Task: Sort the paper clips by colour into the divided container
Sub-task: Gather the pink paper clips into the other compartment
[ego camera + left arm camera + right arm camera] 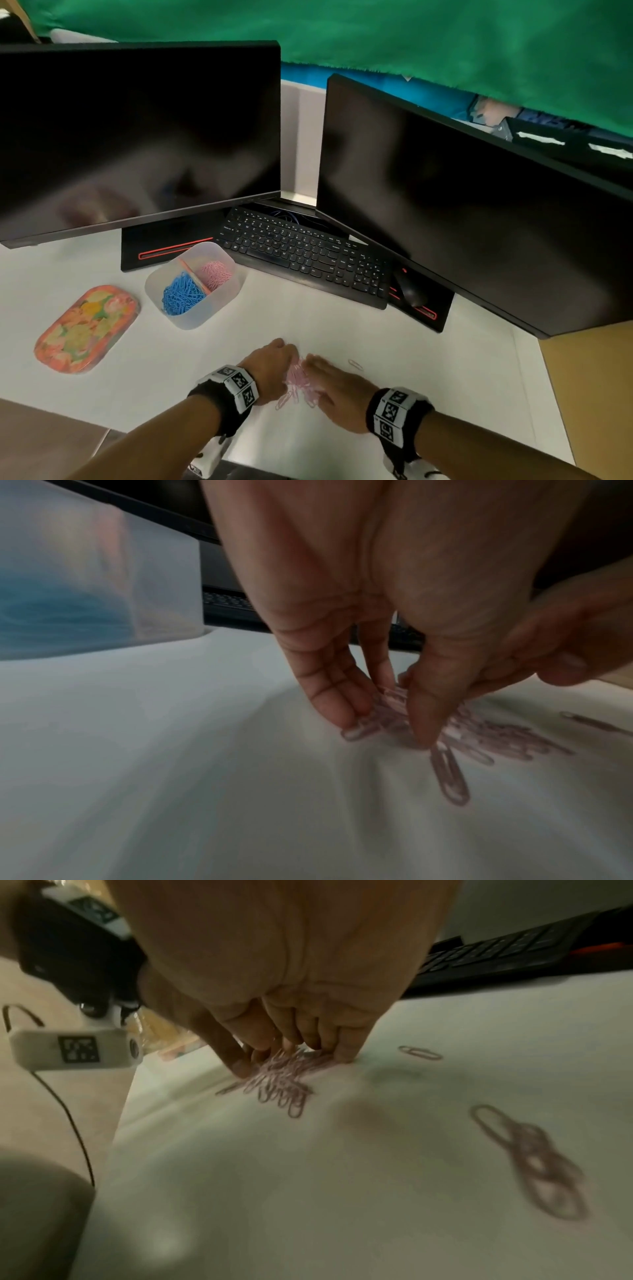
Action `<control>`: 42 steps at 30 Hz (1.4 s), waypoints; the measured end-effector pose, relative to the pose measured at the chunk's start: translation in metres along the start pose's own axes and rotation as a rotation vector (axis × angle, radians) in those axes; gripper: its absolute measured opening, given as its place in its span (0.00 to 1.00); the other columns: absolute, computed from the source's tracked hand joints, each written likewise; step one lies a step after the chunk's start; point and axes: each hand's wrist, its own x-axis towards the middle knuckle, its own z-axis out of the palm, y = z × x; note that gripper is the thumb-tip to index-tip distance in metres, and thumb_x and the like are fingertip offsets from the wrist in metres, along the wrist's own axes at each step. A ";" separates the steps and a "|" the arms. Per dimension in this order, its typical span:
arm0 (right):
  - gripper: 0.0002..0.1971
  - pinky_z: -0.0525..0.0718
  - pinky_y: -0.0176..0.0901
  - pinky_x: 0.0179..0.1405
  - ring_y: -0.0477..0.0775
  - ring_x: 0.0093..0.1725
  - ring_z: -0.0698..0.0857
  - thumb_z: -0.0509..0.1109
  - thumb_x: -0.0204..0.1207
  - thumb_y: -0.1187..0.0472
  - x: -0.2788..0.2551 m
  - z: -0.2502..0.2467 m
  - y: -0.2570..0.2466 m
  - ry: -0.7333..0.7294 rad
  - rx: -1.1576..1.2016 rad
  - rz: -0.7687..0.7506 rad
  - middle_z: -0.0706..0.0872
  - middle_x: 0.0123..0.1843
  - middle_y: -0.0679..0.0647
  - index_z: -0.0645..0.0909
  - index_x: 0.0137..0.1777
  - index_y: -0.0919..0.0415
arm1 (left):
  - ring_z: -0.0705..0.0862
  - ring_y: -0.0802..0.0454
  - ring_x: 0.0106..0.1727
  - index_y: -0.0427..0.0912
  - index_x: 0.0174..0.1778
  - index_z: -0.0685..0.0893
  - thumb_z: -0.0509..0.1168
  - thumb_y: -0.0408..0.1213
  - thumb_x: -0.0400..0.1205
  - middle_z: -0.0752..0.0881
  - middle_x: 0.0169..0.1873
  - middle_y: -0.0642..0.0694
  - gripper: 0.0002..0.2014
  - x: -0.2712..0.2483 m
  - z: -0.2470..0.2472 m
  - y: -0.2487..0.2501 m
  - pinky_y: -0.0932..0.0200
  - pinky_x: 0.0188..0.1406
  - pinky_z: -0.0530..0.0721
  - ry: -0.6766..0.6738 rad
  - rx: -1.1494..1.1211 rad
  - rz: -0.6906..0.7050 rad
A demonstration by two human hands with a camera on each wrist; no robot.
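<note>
A loose pile of pink paper clips [298, 383] lies on the white desk between my two hands. My left hand [289, 361] comes down on its left side; in the left wrist view its fingers [342, 707] and thumb pinch clips from the pile [496, 737]. My right hand [317, 365] lies against the right side, fingertips [344, 1053] pressed on the pile [281, 1080]. The translucent divided container [219, 308] stands further back left, with blue clips [181, 294] in its near compartment and pink clips [215, 274] in its far one.
A single pink clip [355, 364] lies right of my hands, and a small linked cluster [534, 1161] lies nearer my right wrist. A floral oval lid [85, 329] sits left of the container. Behind are a black keyboard [305, 253], a mouse [411, 291] and two dark monitors.
</note>
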 end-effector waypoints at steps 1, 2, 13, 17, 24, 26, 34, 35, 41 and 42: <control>0.30 0.54 0.38 0.82 0.49 0.84 0.55 0.56 0.84 0.59 -0.006 -0.004 0.005 0.046 0.057 0.023 0.52 0.86 0.48 0.52 0.84 0.53 | 0.82 0.46 0.59 0.52 0.65 0.73 0.67 0.37 0.73 0.73 0.59 0.50 0.23 0.000 0.001 0.001 0.56 0.55 0.82 -0.014 0.002 0.016; 0.29 0.58 0.35 0.79 0.49 0.83 0.60 0.58 0.83 0.60 -0.013 -0.008 0.012 0.123 0.091 0.060 0.59 0.85 0.47 0.56 0.83 0.53 | 0.82 0.47 0.59 0.52 0.66 0.72 0.67 0.38 0.74 0.73 0.60 0.50 0.24 -0.001 0.000 0.000 0.57 0.55 0.82 -0.015 -0.006 0.016; 0.29 0.73 0.41 0.71 0.55 0.70 0.75 0.60 0.75 0.70 -0.023 0.003 0.030 0.222 0.179 0.405 0.68 0.72 0.53 0.64 0.76 0.53 | 0.83 0.44 0.54 0.45 0.71 0.60 0.81 0.54 0.61 0.67 0.62 0.46 0.49 -0.019 0.004 0.019 0.51 0.51 0.86 -0.092 0.120 -0.076; 0.26 0.77 0.44 0.68 0.56 0.66 0.78 0.67 0.73 0.66 0.001 0.009 0.007 0.170 0.201 0.297 0.73 0.67 0.54 0.69 0.72 0.55 | 0.83 0.44 0.52 0.42 0.70 0.64 0.76 0.47 0.69 0.70 0.61 0.45 0.38 -0.015 0.006 0.036 0.53 0.50 0.83 -0.055 0.041 -0.041; 0.21 0.78 0.36 0.55 0.48 0.55 0.78 0.67 0.71 0.69 -0.052 -0.011 0.053 0.233 0.215 0.531 0.73 0.56 0.47 0.72 0.62 0.52 | 0.83 0.46 0.50 0.48 0.73 0.60 0.75 0.48 0.70 0.69 0.62 0.48 0.40 -0.028 0.006 0.002 0.59 0.44 0.80 -0.003 -0.057 -0.108; 0.16 0.77 0.34 0.52 0.47 0.52 0.78 0.69 0.71 0.66 -0.069 -0.006 0.062 0.204 0.156 0.592 0.76 0.54 0.48 0.71 0.54 0.50 | 0.81 0.47 0.49 0.48 0.73 0.60 0.76 0.46 0.70 0.69 0.62 0.47 0.40 -0.030 0.006 -0.003 0.59 0.44 0.79 -0.036 -0.045 -0.102; 0.08 0.80 0.35 0.48 0.51 0.45 0.79 0.67 0.73 0.66 -0.024 0.021 0.021 0.326 0.281 0.477 0.80 0.45 0.50 0.78 0.51 0.58 | 0.83 0.43 0.52 0.42 0.60 0.73 0.66 0.34 0.74 0.80 0.55 0.42 0.18 -0.010 0.008 0.017 0.56 0.44 0.77 -0.052 -0.041 -0.043; 0.08 0.80 0.36 0.48 0.51 0.44 0.79 0.67 0.72 0.65 -0.016 0.020 0.013 0.337 0.299 0.451 0.80 0.43 0.49 0.78 0.50 0.57 | 0.83 0.43 0.52 0.42 0.59 0.74 0.65 0.34 0.74 0.80 0.55 0.42 0.17 -0.008 0.008 0.020 0.56 0.44 0.78 -0.046 -0.053 -0.032; 0.26 0.82 0.40 0.55 0.52 0.54 0.79 0.75 0.68 0.59 -0.006 -0.005 0.006 0.239 0.222 0.344 0.74 0.60 0.50 0.67 0.63 0.49 | 0.83 0.43 0.57 0.47 0.73 0.62 0.75 0.42 0.71 0.73 0.62 0.45 0.38 -0.015 0.005 0.023 0.53 0.52 0.84 -0.086 -0.072 -0.078; 0.37 0.82 0.43 0.59 0.53 0.60 0.78 0.78 0.66 0.57 -0.009 -0.009 0.012 0.194 0.158 0.353 0.68 0.66 0.51 0.61 0.71 0.47 | 0.83 0.42 0.58 0.49 0.77 0.56 0.78 0.47 0.68 0.70 0.65 0.45 0.46 -0.019 0.003 0.023 0.51 0.53 0.85 -0.107 -0.047 -0.081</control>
